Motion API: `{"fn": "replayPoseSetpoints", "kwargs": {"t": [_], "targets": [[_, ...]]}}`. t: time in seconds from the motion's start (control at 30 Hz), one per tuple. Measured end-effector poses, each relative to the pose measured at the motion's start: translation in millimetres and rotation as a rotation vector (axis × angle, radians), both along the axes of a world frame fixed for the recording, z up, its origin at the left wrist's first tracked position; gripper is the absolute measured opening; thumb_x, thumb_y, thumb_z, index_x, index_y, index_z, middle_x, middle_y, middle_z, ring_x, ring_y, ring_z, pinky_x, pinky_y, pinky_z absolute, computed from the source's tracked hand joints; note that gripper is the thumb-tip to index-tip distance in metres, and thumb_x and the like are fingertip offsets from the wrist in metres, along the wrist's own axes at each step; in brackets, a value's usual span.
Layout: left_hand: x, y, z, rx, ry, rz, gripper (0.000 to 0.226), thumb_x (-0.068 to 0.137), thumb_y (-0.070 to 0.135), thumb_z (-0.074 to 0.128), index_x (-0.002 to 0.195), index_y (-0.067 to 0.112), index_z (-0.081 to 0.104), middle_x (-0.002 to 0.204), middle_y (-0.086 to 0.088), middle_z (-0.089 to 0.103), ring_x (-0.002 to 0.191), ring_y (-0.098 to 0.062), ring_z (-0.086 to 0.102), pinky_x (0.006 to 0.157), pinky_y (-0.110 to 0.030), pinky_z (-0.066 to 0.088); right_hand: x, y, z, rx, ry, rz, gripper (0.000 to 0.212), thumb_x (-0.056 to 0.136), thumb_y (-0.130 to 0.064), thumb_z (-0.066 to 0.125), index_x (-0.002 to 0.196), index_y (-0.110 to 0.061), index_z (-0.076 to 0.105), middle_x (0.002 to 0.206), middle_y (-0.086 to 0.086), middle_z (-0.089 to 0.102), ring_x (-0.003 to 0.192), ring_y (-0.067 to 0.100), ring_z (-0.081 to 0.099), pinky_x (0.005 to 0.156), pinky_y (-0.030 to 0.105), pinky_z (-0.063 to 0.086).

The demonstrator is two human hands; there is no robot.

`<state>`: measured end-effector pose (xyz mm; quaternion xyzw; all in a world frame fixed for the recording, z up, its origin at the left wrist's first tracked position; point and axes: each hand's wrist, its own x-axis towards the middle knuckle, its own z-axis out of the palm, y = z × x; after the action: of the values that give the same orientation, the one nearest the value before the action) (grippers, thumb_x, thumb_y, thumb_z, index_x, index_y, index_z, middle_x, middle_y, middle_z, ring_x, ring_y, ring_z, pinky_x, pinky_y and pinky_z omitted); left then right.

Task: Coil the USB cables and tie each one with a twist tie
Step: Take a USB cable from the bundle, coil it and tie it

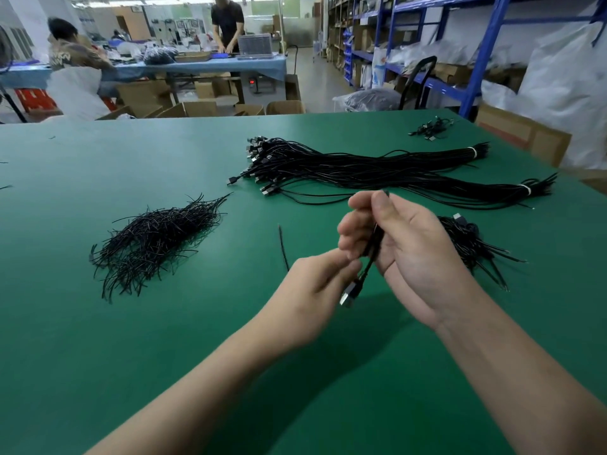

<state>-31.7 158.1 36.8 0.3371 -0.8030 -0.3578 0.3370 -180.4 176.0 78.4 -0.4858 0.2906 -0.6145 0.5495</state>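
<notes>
Grip of the right hand (407, 257) wraps a folded USB cable (372, 249), with thumb and fingers curled round the strands and the bundle held upright above the bench (164, 323). The left hand (312, 290) has a narrow grip, its fingertips pinching the same bundle low down, just above the plug (348, 295) that hangs out below. Blur hides whether a tie is already between those fingertips.

As I judge it, the coil is made and the tying step is in hand. If no tie is on yet, the next move calls for the left hand to let go and fetch one. It could take the single tie (283, 247) lying just beside it, or one from the heap of twist ties (154, 238) further left. The right hand would need to clamp the loops so they cannot spring. At the back wait straight cables (361, 169), and a pile of coiled ones (473, 244) lies behind the right hand.
</notes>
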Motion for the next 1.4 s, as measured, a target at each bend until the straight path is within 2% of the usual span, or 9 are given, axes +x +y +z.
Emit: {"fn": "replayPoseSetpoints", "kwargs": {"t": [0.2,0.27,0.33,0.43,0.53,0.7,0.93,1.13,1.4], "targets": [[5.4,3.7,23.5,-0.314,-0.380,0.036,0.020,0.105,0.022,0.050,0.108,0.014,0.068,0.068,0.012,0.050,0.071,-0.023,0.053,0.075,-0.040,0.048,-5.5,-13.4,-15.1,-0.221,0.613,-0.322,0.031,0.110,-0.017,0.038,0.096,-0.006,0.063,0.084,0.006,0.076,0.078,0.017,0.075,0.073,0.031,0.060],[11.0,5.7,35.8,-0.425,-0.425,0.060,0.022,0.105,0.028,0.052,0.107,0.016,0.069,0.080,0.009,0.064,0.080,-0.027,0.062,0.076,-0.041,0.049,-9.2,-11.6,-20.6,-0.268,0.883,-0.369,0.029,0.108,-0.021,0.042,0.092,-0.013,0.065,0.078,-0.003,0.073,0.071,0.010,0.070,0.069,0.030,0.056],[18.8,4.3,47.1,-0.521,-0.387,0.058,0.020,0.103,0.030,0.055,0.096,0.019,0.071,0.087,0.011,0.069,0.077,-0.011,0.064,0.075,-0.034,0.052,-10.7,-8.5,-24.7,-0.247,1.027,-0.325,0.030,0.107,-0.017,0.043,0.081,-0.017,0.059,0.065,-0.005,0.066,0.058,0.012,0.059,0.055,0.036,0.050],[29.1,-4.9,61.8,-0.562,-0.335,0.012,0.017,0.094,0.026,0.070,0.081,0.017,0.070,0.072,0.020,0.058,0.064,0.011,0.048,0.064,-0.007,0.035,-11.2,-2.9,-25.3,-0.184,0.950,-0.186,0.036,0.104,-0.021,0.040,0.072,-0.015,0.056,0.057,-0.001,0.058,0.048,0.007,0.044,0.048,0.022,0.035],[34.3,-16.5,66.5,-0.562,-0.266,0.015,0.017,0.088,0.026,0.077,0.079,0.013,0.071,0.067,0.014,0.059,0.061,0.007,0.047,0.061,-0.008,0.033,-11.3,1.6,-21.3,-0.058,0.771,0.075,0.057,0.105,-0.047,0.030,0.077,-0.015,0.068,0.051,-0.003,0.048,0.052,0.009,0.041,0.052,0.017,0.032],[35.6,-30.6,55.5,-0.216,0.032,-0.094,0.010,0.087,0.029,0.076,0.082,0.020,0.073,0.074,0.007,0.071,0.064,-0.003,0.056,0.062,-0.015,0.043,-15.9,11.9,-16.1,0.111,0.375,0.416,0.043,0.102,-0.036,0.037,0.080,-0.016,0.067,0.058,0.005,0.035,0.053,0.013,0.028,0.053,0.024,0.025],[7.0,-22.5,11.3,-0.082,0.191,-0.011,0.026,0.102,0.019,0.054,0.097,0.040,0.069,0.070,-0.007,0.063,0.060,-0.015,0.050,0.060,-0.029,0.047,-5.6,11.5,-5.8,0.086,-0.068,0.381,0.032,0.105,-0.028,0.038,0.085,-0.015,0.059,0.054,-0.009,0.038,0.048,0.007,0.027,0.049,0.020,0.026],[-2.4,-5.9,5.8,-0.153,-0.168,-0.002,0.032,0.100,0.013,0.053,0.075,0.032,0.050,0.068,0.006,0.065,0.059,-0.016,0.058,0.068,-0.038,0.052,0.4,0.1,0.8,0.038,0.131,-0.064,0.030,0.109,-0.025,0.036,0.086,-0.014,0.051,0.058,-0.004,0.051,0.050,0.011,0.041,0.049,0.018,0.036],[9.2,0.0,34.4,-0.280,-0.651,0.115,0.024,0.104,0.041,0.049,0.105,0.026,0.068,0.095,0.009,0.070,0.088,-0.018,0.065,0.082,-0.039,0.050,-2.7,-2.2,-8.8,-0.188,0.768,-0.366,0.030,0.108,-0.018,0.042,0.086,-0.009,0.061,0.075,-0.001,0.072,0.066,0.012,0.065,0.066,0.022,0.052]]}}
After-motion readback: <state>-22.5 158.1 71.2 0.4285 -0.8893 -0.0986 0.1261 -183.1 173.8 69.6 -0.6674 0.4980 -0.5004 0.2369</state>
